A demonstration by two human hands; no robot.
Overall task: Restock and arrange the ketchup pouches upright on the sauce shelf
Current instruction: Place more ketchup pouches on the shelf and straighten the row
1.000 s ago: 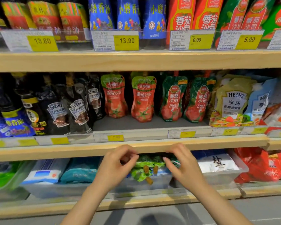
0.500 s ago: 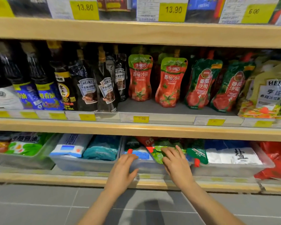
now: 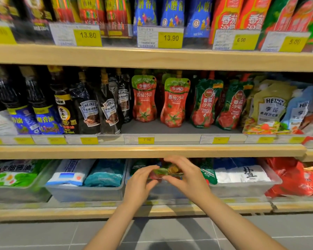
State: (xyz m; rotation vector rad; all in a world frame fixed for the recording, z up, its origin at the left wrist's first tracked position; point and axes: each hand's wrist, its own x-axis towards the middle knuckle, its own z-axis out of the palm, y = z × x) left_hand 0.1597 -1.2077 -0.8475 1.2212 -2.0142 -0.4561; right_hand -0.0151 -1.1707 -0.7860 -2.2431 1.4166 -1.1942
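Shelves (image 3: 152, 58) of pale wood are filled with bottles and pouches, yellow price tags (image 3: 146, 139) fixed along their front edges. Upright ketchup pouches (image 3: 175, 102) are stood in a row on the middle shelf, right of dark sauce bottles (image 3: 90, 109). Plastic bins (image 3: 87, 193) are set on the bottom shelf. A blurred pouch (image 3: 167, 173) is gripped between the left hand (image 3: 140, 184) and right hand (image 3: 185, 175), above the middle bin.
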